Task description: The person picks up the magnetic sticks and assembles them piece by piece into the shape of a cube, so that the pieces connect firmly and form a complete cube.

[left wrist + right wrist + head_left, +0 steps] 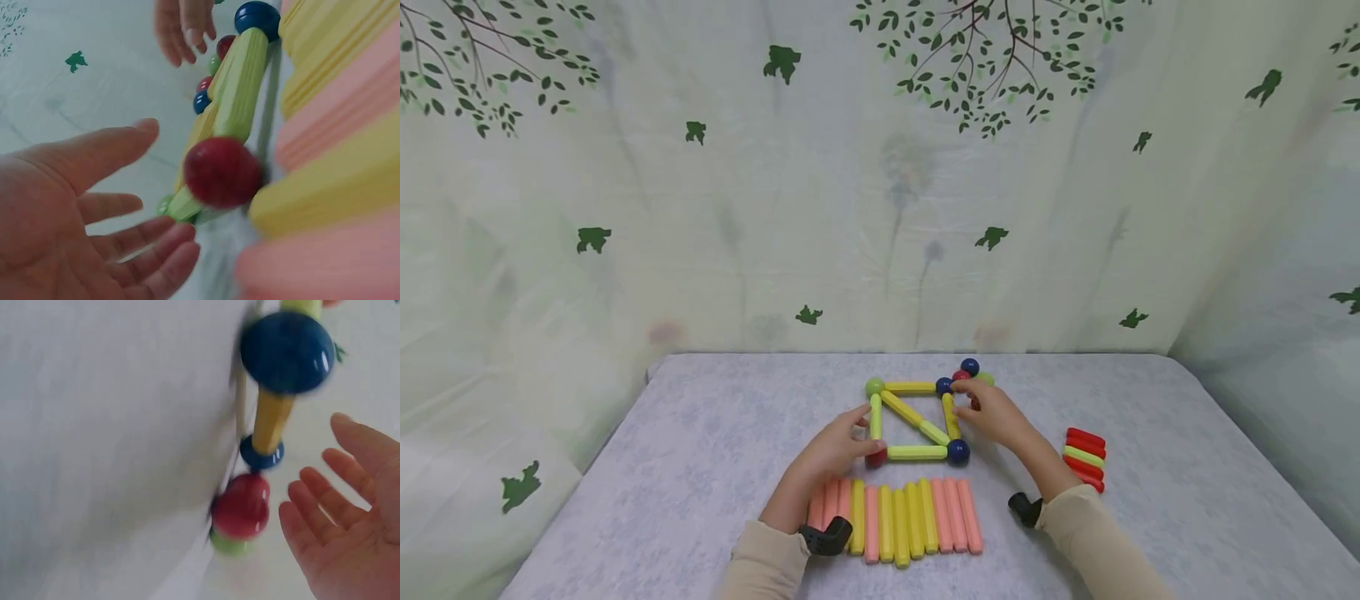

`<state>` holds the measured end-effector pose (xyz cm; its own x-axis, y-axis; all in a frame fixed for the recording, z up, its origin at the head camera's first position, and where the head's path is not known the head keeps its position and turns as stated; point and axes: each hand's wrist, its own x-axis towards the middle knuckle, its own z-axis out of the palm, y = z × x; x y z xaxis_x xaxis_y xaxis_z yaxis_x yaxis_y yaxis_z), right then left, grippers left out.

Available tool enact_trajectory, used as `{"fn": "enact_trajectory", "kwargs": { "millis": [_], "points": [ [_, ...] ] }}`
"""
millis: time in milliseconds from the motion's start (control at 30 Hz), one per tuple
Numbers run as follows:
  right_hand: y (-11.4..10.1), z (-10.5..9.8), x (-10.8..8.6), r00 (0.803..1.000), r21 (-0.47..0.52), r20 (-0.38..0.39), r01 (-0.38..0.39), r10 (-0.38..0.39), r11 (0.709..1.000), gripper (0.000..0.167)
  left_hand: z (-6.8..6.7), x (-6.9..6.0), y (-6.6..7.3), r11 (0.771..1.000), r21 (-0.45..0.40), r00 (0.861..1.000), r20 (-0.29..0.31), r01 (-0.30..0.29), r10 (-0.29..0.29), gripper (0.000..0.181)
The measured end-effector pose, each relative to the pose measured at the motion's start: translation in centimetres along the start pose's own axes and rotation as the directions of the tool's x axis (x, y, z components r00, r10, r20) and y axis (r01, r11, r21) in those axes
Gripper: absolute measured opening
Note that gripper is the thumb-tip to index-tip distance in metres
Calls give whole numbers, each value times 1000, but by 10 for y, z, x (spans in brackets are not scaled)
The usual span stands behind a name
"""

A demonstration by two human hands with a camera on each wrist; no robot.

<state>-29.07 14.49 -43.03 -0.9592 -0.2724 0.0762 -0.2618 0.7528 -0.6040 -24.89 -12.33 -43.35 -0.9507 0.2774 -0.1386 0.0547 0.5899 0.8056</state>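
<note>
Between left hand (835,443) and right hand (997,412), both loosely uncurled, a rod frame (908,414).

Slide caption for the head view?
Left hand and right hand at a rod-and-ball frame, pink and yellow rods in front.

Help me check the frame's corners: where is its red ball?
In the head view, the red ball is at the near left corner of the frame, by the left hand, beyond the row of pink and yellow sticks.
</note>
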Motion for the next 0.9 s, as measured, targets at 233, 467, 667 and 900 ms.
{"fn": "enact_trajectory", "kwargs": {
  "millis": [233, 467, 667, 900],
  "points": [
    [29, -10, -6, 1000, 39, -11, -10, 10, 999, 42, -30, -34, -16, 996, 67, 991, -117, -57, 65, 60],
    [42, -12, -6, 997, 34, 22, -69, 68, 997, 41, -39, -79, -42, 990, 119, 995, -84, 71, -61, 56],
    [43, -10, -5, 987, 8, 59, -149, 149, 989, 42, -36, -101, -54, 982, 169, 993, 69, 87, -100, 55],
    [43, -9, -5, 983, 24, 49, -177, 176, 984, 41, -30, -106, -43, 973, 220, 994, 61, 78, -93, 37]
  ]
}}
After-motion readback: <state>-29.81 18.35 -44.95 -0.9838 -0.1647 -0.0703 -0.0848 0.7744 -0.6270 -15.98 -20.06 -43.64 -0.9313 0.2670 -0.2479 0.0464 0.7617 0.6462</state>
